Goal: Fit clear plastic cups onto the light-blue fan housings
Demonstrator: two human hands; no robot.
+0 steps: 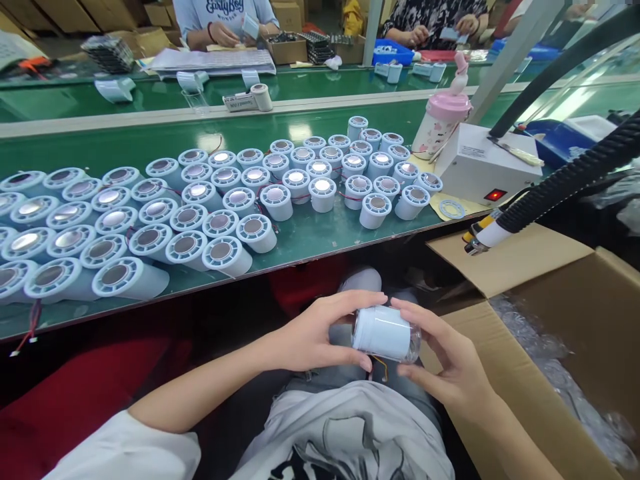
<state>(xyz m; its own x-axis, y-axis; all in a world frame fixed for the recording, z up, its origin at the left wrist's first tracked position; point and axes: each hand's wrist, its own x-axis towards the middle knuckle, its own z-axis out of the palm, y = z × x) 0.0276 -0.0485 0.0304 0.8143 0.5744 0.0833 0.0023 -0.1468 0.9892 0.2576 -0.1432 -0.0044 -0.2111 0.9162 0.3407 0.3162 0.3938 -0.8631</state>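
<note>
White cylindrical part (384, 331) held low over the lap, below the desk edge, lying on its side. Thin coloured wires (381, 365) hang from its underside. Left hand (320, 333) grips its left end: thumb underneath, fingers (367, 298) curled over the top. Right hand (450, 363) cups the right end, fingers clasped around the part from top and bottom. Both hands closed on the same piece, touching it.

Just right of the hands: open cardboard box (565, 313) with clear bubble wrap (560, 373) inside. Above the box flap, a tool nozzle (483, 235) on a black ribbed hose (570, 180) hangs over the desk corner.

Green desk (310, 240) ahead carries many identical white cylinders (200, 213) packed close together, most standing with metal-centred ends up, those nearest on the left tilted or lying. Some have red wires showing between them. At the right end sit a white control box (480, 170) with a lit red switch (495, 195), a flat white ring (453, 209), and a pink-lidded bottle (440, 123).

Beyond, a second green belt (150, 93) with loose white parts and a tape roll (261, 97). Two other people sit at the far side, hands busy with small pieces; details too small to tell.
</note>
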